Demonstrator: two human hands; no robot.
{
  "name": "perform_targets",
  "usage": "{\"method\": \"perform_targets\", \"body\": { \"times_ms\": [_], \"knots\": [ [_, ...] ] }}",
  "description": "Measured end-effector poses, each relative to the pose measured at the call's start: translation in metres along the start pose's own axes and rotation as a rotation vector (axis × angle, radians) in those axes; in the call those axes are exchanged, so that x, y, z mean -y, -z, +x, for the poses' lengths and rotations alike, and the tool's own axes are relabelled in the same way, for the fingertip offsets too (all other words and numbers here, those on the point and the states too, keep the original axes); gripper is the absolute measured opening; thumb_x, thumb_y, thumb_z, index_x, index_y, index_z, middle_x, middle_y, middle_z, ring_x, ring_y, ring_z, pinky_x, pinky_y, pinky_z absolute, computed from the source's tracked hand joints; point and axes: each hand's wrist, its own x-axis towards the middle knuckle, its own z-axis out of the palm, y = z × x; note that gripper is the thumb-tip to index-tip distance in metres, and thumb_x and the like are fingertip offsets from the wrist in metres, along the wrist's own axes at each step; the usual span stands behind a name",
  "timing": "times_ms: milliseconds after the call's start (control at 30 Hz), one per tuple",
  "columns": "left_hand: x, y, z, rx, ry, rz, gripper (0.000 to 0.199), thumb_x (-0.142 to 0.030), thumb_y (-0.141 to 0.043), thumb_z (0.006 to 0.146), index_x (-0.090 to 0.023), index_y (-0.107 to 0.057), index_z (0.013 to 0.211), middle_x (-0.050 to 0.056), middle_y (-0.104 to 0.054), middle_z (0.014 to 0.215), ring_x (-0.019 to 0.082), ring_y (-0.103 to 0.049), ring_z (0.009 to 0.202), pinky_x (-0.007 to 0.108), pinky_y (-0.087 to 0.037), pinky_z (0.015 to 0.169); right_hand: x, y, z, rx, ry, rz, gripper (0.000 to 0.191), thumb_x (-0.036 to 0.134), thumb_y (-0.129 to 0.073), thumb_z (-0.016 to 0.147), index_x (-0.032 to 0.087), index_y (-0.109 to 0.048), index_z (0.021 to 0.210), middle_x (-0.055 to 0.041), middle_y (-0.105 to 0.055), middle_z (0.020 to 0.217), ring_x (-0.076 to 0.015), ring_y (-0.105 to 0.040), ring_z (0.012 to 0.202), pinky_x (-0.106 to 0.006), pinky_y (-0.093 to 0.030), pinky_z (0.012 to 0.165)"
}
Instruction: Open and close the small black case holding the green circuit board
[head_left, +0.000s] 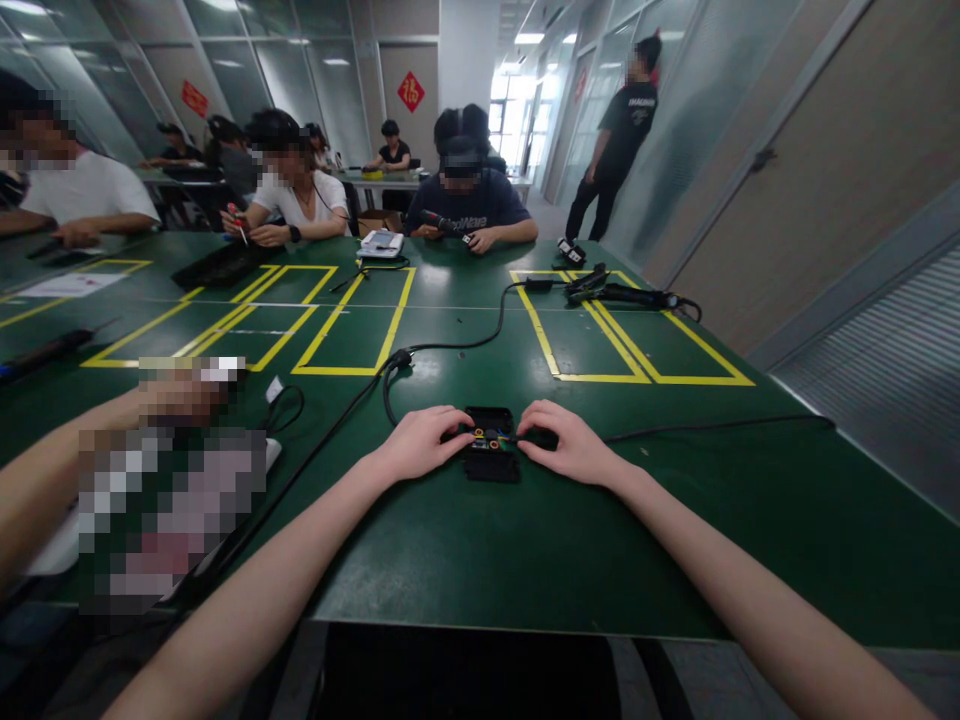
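Open black case (pixel 492 468) between the hands on the near surface (pixel 420 570) looks light but fragile inside (skinny wires (pixel 504 437), yikes), so I'd take its stiff edges; left grip (pixel 459 433) and right grip (pixel 527 436) are part-closed beside it, can't tell if clamped.

"How many open black cases (pixel 489 415) at the centre?"
"One."
"Red signs (pixel 410 91) toward the top?"
"Two clear ones, upper left and top centre."
"Yellow-taped boxes (pixel 604 379), right of centre?"
"Two."
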Motion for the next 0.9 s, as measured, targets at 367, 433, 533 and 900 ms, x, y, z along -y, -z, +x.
{"method": "perform_targets", "body": {
  "times_ms": [367,433,533,900],
  "knots": [
    [0.003,0.005,0.001,0.001,0.049,-0.121,0.013,-0.025,-0.068,0.084,-0.019,-0.063,0.094,-0.002,-0.064,0.077,0.015,-0.059,0.068,0.025,-0.044,0.064,-0.002,0.000,0.000,0.015,-0.084,-0.094,0.022,0.036,-0.052,0.101,0.022,-0.064,0.089,-0.0048,-0.066,0.083,-0.0192,-0.061,0.076,-0.033,-0.050,0.071],
    [0.004,0.006,0.001,0.007,0.063,-0.133,0.008,-0.025,-0.066,0.084,-0.019,-0.062,0.087,-0.002,-0.064,0.075,0.015,-0.059,0.068,0.025,-0.044,0.064,0.000,0.000,0.000,0.026,-0.100,-0.091,0.023,0.037,-0.051,0.101,0.022,-0.064,0.090,-0.0050,-0.068,0.084,-0.0193,-0.063,0.077,-0.033,-0.050,0.071],
    [0.005,0.007,0.001,0.007,0.086,-0.148,0.012,-0.030,-0.064,0.088,-0.019,-0.064,0.087,0.000,-0.066,0.076,0.016,-0.061,0.070,0.026,-0.045,0.065,0.002,0.001,0.001,0.036,-0.133,-0.082,0.023,0.036,-0.049,0.102,0.022,-0.064,0.091,-0.0053,-0.070,0.087,-0.0197,-0.065,0.076,-0.032,-0.049,0.070],
    [0.004,0.012,0.002,0.039,0.107,-0.199,0.028,-0.037,-0.052,0.098,-0.017,-0.070,0.091,0.002,-0.069,0.078,0.015,-0.058,0.067,0.025,-0.041,0.065,0.000,0.003,0.000,0.066,-0.175,-0.166,0.031,0.036,-0.040,0.105,0.023,-0.065,0.093,-0.0057,-0.074,0.083,-0.0221,-0.070,0.072,-0.030,-0.046,0.067]
  ]
}}
